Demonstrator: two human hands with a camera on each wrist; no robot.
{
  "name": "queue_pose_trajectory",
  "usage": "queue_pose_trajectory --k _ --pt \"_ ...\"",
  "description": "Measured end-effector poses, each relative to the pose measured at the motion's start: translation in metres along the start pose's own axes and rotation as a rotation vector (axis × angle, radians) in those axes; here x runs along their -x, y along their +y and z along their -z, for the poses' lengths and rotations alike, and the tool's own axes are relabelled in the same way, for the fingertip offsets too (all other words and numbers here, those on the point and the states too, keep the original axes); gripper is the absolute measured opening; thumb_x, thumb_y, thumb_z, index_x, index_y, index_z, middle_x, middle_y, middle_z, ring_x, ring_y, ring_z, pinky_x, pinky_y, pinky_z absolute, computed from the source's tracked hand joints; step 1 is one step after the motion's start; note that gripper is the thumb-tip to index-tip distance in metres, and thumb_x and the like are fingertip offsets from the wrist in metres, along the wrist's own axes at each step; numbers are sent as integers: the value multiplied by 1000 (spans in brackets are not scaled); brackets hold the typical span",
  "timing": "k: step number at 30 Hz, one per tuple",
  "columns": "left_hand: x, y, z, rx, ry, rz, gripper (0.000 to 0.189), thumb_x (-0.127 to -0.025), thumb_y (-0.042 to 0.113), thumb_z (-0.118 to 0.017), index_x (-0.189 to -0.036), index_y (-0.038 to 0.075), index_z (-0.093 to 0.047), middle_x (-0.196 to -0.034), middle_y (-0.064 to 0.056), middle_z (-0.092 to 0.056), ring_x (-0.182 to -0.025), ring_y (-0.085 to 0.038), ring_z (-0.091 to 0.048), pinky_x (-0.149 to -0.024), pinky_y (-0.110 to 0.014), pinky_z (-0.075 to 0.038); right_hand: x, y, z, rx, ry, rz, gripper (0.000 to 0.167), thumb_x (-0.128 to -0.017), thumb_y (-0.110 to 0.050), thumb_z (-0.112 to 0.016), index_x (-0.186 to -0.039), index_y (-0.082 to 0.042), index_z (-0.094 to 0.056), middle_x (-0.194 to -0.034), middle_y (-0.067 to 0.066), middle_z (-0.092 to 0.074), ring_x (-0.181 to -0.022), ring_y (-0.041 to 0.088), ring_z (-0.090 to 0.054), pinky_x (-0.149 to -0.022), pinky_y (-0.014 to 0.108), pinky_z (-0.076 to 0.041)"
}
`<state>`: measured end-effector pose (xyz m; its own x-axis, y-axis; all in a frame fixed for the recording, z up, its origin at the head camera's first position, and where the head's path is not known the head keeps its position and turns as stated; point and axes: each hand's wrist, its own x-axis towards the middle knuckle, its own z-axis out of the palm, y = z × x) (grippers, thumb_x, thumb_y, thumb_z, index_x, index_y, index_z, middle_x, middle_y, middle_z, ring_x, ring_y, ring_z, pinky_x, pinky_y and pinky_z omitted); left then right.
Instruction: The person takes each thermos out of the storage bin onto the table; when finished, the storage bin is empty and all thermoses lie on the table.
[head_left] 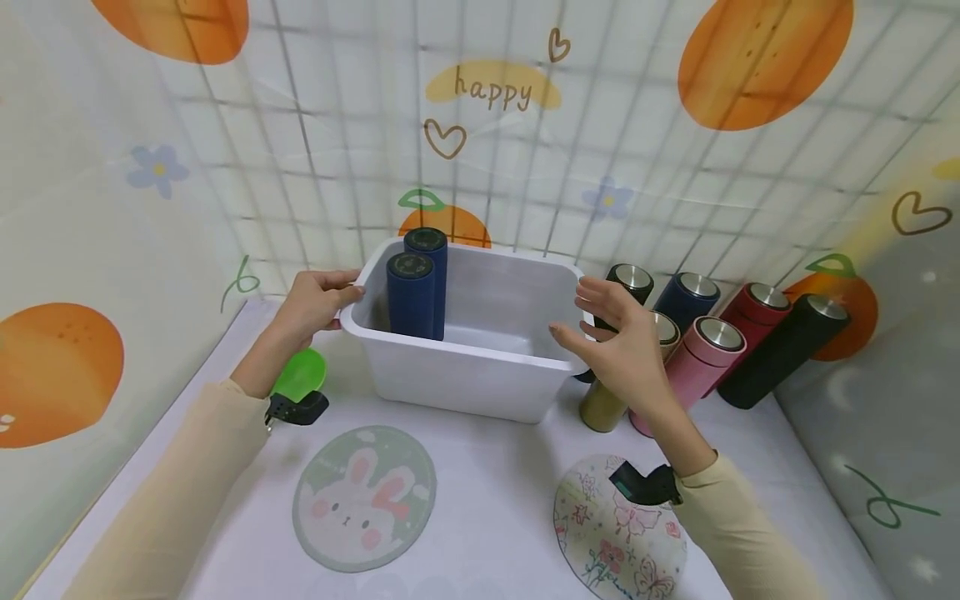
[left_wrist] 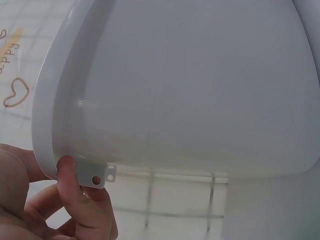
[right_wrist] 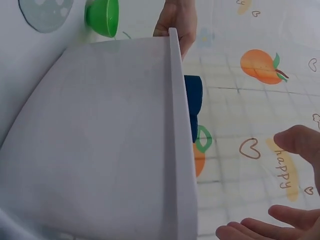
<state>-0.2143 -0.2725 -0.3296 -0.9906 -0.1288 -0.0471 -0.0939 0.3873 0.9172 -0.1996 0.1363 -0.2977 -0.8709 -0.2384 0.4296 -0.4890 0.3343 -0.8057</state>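
Note:
A white plastic bin (head_left: 457, 375) stands on the table against the back wall. Two dark blue bottles, a nearer one (head_left: 411, 300) and a farther one (head_left: 427, 240), stand upright inside its left end. My left hand (head_left: 311, 304) grips the bin's left rim; in the left wrist view, fingers (left_wrist: 75, 195) pinch the edge beside a small tab with holes. Over at the right end, my right hand (head_left: 618, 342) is held with fingers spread and nothing in it. The right wrist view shows that hand (right_wrist: 295, 195) apart from the rim.
Several thermos bottles crowd the right side, among them a pink one (head_left: 705, 354), a tall black one (head_left: 780, 358) and a gold one (head_left: 602, 407). A green bowl (head_left: 302, 373) sits left of the bin. Two round mats, rabbit (head_left: 363, 500) and floral (head_left: 618, 529), lie in front.

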Motion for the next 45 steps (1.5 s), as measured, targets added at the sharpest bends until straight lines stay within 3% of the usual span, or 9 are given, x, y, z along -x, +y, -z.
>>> queue_pose_trajectory --k 10,15,25,36,45 --pt "-4 0 -5 2 -3 2 48 -100 20 -61 -145 7 -54 -135 -19 -59 -99 -25 -62 -67 -26 -56 -4 6 -19 -68 20 -54 63 -81 -20 -86 -136 -6 -57 -134 12 -60 -122 30 -59 -94 42 -53" --pt "-4 2 -5 -2 3 -6 48 -99 21 -61 -145 7 -54 -135 -20 -59 -101 -26 -62 -67 -26 -56 -9 7 -32 -59 6 -88 64 -81 -24 -86 -136 -8 -57 -135 10 -60 -121 26 -60 -94 41 -53" --pt "-2 0 -3 -2 8 -7 48 -99 21 -62 -145 7 -54 -135 -20 -59 -95 -21 -63 -66 -26 -57 -24 4 -64 -71 -41 -85 68 -81 -27 -85 -138 -7 -55 -136 10 -59 -122 27 -59 -94 40 -53" --pt "0 0 -1 10 -3 -10 50 -100 22 -62 -146 9 -52 -133 -21 -59 -98 -24 -62 -67 -26 -57 -35 -5 -94 -60 -75 -79 67 -80 -27 -86 -137 -7 -56 -134 9 -60 -121 26 -59 -94 42 -53" --pt "3 1 -2 1 2 -8 50 -100 24 -62 -147 12 -52 -132 -20 -60 -96 -23 -62 -67 -25 -56 -42 -12 -115 -4 -93 -84 68 -79 -32 -86 -137 -9 -57 -133 10 -62 -119 25 -60 -92 40 -54"
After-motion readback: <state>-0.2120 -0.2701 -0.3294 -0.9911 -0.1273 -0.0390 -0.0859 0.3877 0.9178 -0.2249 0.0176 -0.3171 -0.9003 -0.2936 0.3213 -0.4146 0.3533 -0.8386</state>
